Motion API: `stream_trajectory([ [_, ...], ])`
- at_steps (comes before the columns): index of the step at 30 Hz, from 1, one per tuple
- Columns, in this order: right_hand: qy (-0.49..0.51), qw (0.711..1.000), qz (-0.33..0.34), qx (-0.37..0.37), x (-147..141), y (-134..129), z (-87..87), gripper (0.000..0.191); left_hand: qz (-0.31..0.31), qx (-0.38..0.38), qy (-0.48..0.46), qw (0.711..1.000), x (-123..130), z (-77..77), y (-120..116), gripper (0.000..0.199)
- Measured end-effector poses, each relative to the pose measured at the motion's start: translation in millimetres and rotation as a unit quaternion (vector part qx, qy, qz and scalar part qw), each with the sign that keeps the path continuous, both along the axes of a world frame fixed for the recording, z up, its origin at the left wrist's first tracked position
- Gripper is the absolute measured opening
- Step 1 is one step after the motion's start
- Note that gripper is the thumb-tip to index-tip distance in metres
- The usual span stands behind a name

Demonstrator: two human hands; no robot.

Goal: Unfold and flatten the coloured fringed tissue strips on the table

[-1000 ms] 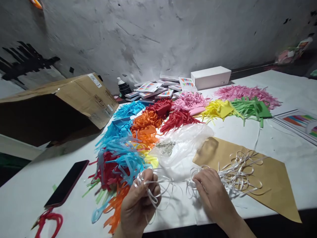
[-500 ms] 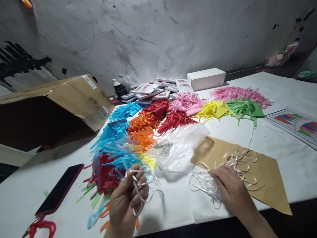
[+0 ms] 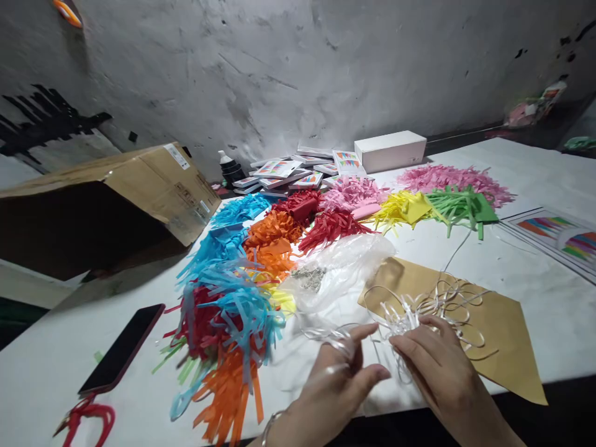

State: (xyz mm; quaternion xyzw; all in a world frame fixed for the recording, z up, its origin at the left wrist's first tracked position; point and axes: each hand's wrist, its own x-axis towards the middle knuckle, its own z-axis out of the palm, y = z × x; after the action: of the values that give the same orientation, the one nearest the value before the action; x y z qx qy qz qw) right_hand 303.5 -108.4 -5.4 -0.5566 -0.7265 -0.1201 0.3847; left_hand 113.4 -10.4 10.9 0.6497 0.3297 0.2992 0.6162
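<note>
My right hand (image 3: pixel 440 363) has its fingers closed on a tangled bundle of thin white ribbon (image 3: pixel 404 320) at the left part of a brown paper sheet (image 3: pixel 505 323). Just to its left is my left hand (image 3: pixel 342 379), smeared a little by motion. Its thumb and forefinger point apart toward the bundle, while loops of white ribbon (image 3: pixel 328 335) stay caught at its other, curled fingers. More loose ribbon (image 3: pixel 454 301) lies on the brown sheet. Behind the hands a clear plastic bag (image 3: pixel 347 264) holds small greyish bits that I cannot make out.
Fringed tissue-paper bundles spread across the white table: blue (image 3: pixel 214 248), orange (image 3: pixel 233 391), red (image 3: pixel 333 230), pink (image 3: pixel 456 180), yellow (image 3: pixel 403 208), green (image 3: pixel 460 208). A phone (image 3: pixel 121 349), red-handled scissors (image 3: pixel 88 422), an open carton (image 3: pixel 162 186), flat printed boxes (image 3: pixel 298 167) and a white box (image 3: pixel 390 151) surround them.
My left hand has moved right, from beside the blue tissue to near the right hand, its thumb and forefinger spreading. The right hand keeps the ribbon bundle, shifted slightly.
</note>
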Motion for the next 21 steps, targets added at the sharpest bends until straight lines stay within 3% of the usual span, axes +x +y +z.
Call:
stream_trajectory([
  [3,0.018,1.000,0.007,-0.013,-8.2,-1.1,3.4,0.023,-0.078,0.064,0.047,0.994,16.5,3.8,-3.5,0.017],
  [6,0.038,0.999,-0.005,-0.022,-10.1,-4.1,3.5,0.021,-0.071,0.109,0.071,0.989,15.5,5.2,-0.5,0.023],
  [8,0.042,0.999,-0.008,-0.028,-7.6,-4.9,2.2,0.018,-0.075,0.054,0.050,0.994,10.2,1.4,0.3,0.028],
  [11,0.024,0.999,-0.009,-0.022,4.9,-3.4,-3.7,0.018,-0.075,-0.172,-0.056,0.981,0.2,-4.4,3.3,0.044],
  [13,0.005,1.000,-0.028,-0.006,20.0,-2.7,-11.7,0.018,-0.025,-0.301,-0.146,0.942,-9.4,-1.4,11.5,0.047],
  [15,-0.009,0.998,-0.067,0.009,38.6,-4.3,-22.4,0.013,0.054,-0.337,-0.237,0.910,-23.2,8.6,25.4,0.042],
  [18,-0.036,0.990,-0.133,0.020,62.8,-10.4,-36.3,0.008,0.168,-0.285,-0.325,0.886,-46.6,27.3,49.5,0.028],
  [21,-0.053,0.986,-0.156,0.035,67.5,-14.2,-36.9,0.007,0.239,-0.188,-0.236,0.923,-57.6,32.9,60.9,0.018],
])
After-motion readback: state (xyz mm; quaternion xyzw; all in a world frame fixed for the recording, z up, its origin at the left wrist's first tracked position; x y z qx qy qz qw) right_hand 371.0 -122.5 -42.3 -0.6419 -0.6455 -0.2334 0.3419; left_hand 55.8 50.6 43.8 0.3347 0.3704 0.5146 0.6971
